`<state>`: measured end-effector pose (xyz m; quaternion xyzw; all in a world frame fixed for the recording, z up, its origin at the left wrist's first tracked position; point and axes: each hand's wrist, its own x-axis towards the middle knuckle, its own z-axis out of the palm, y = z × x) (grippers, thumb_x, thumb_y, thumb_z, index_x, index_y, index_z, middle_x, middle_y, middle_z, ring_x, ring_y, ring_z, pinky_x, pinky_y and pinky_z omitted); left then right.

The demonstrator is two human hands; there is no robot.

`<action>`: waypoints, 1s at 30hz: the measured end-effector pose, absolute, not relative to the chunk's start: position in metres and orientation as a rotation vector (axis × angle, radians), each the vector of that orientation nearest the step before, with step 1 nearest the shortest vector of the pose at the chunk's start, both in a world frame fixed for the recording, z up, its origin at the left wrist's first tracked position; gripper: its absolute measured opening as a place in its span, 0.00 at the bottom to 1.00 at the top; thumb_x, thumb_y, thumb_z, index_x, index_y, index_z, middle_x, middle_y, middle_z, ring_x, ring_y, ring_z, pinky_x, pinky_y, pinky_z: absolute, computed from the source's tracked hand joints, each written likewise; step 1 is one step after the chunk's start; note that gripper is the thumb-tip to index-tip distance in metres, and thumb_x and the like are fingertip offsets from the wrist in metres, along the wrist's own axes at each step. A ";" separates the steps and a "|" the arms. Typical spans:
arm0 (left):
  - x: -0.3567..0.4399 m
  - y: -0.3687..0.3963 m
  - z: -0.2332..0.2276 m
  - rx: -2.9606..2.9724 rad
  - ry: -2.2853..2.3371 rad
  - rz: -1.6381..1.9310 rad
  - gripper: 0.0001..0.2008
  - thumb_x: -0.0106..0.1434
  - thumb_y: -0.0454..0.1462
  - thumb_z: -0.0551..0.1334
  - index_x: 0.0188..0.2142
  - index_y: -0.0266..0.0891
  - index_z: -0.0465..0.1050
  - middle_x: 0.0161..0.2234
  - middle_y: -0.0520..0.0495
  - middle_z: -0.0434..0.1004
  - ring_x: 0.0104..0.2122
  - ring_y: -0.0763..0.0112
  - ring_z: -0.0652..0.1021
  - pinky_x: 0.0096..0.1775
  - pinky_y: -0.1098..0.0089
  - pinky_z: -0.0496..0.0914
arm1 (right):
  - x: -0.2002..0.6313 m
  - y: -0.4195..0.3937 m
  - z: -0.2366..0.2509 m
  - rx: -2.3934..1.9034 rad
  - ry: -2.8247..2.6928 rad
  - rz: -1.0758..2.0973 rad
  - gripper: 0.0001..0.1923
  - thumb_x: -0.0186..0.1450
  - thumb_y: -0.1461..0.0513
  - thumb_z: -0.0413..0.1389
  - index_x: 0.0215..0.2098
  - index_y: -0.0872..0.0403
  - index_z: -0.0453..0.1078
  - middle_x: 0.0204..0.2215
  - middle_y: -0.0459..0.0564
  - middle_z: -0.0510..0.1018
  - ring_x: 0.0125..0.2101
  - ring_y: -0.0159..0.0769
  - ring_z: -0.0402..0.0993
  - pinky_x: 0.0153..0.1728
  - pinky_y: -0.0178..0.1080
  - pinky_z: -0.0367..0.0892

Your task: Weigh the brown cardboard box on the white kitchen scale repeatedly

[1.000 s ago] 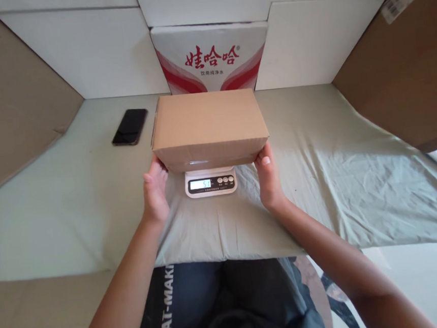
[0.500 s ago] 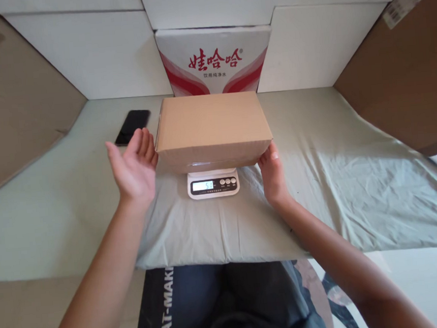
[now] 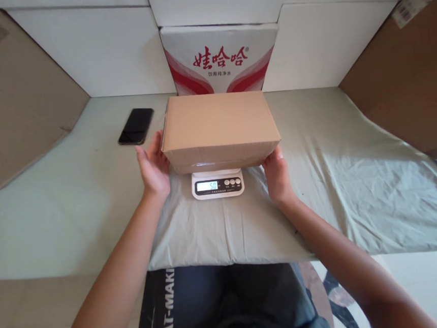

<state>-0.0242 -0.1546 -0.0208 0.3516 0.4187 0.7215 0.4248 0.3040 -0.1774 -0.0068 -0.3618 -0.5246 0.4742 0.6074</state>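
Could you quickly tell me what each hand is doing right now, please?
Left hand: open, flat against the cardboard box.
Right hand: open, against the box's other end.

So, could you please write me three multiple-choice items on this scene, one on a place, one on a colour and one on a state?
1. Where does the cardboard box sit?
A. on the scale
B. on the phone
C. on the person's lap

2. What colour is the lettering on the white carton behind the box?
A. blue
B. red
C. green

3. How do the hands stand to the box?
A. both far from it
B. only the right touches it
C. left hand and right hand at its two ends

Answers: 1 A, the scale's display shows just under the box's front edge. 2 B, the characters are red. 3 C, one hand lies against each end.
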 end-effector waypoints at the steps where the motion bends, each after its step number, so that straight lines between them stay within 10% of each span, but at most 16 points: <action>1: -0.023 -0.154 -0.023 0.890 1.044 1.809 0.44 0.78 0.78 0.62 0.64 0.48 0.93 0.79 0.39 0.86 0.87 0.34 0.73 0.81 0.41 0.77 | 0.304 -0.178 -0.006 -0.835 -1.204 1.095 0.33 0.83 0.31 0.55 0.77 0.30 0.81 0.84 0.43 0.82 0.88 0.56 0.70 0.90 0.61 0.68; 30: -0.013 -0.161 -0.014 0.993 1.112 1.783 0.47 0.72 0.81 0.66 0.68 0.53 0.92 0.81 0.44 0.84 0.89 0.36 0.71 0.87 0.39 0.72 | 0.300 -0.183 0.002 -0.880 -1.172 1.136 0.32 0.84 0.30 0.55 0.70 0.35 0.84 0.77 0.47 0.88 0.86 0.55 0.74 0.86 0.59 0.75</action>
